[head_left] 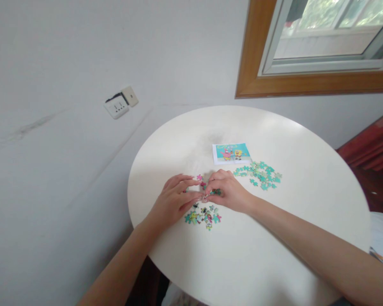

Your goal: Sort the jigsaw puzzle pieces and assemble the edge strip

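My left hand (174, 199) and my right hand (228, 190) meet over the near left half of the white table. A small pale jigsaw piece (204, 198) is pinched between their fingertips; its print is blurred. The outer fingers of my left hand are stretched out, while those of my right hand are curled. Just in front of my hands lies a cluster of mixed jigsaw pieces (207, 217) in yellow, teal and pink. Beyond the fingertips, a pink piece (199, 177) lies on the table. Other pieces are partly hidden under my right hand.
A picture card (233, 153) with two cartoon figures lies behind my hands. To its right spreads a pile of mostly teal jigsaw pieces (263, 174). The round white table (274, 250) stands against a wall with a socket (116, 106) and a wood-framed window (252, 80).
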Demonstrator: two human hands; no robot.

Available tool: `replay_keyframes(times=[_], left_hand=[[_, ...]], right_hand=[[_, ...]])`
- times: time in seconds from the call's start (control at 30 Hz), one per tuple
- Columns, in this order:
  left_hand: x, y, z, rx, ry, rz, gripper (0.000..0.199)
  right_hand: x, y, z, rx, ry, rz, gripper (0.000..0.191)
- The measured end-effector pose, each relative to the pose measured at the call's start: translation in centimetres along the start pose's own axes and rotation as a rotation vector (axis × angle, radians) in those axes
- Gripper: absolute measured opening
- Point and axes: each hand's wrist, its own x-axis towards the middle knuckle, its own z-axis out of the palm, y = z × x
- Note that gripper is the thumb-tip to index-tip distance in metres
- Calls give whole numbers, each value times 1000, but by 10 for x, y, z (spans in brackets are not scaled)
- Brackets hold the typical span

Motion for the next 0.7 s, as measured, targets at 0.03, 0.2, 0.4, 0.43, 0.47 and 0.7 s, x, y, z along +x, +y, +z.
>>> replay_keyframes(times=[0.03, 0.2, 0.4, 0.43, 0.47, 0.7], left_hand=[[-1, -2, -1, 31, 12, -8, 23], [-4, -3, -1, 139, -11, -67, 27], [-9, -1, 0, 66, -32, -104, 40], [-11, -2, -2, 52, 1, -128, 42], [-13, -3, -4, 44, 44, -157, 42], [-25, -5, -11, -2, 220, -296, 37]], right_hand=[[0, 0, -1, -1, 0, 2, 17], [-1, -1, 0, -25, -17, 12, 22], [-2, -3, 3, -121, -62, 57, 36], [-2, -4, 3, -133, -61, 66, 37], [-2, -4, 1, -142, -58, 73, 37], [-2, 5, -16, -146, -21, 93, 14]])
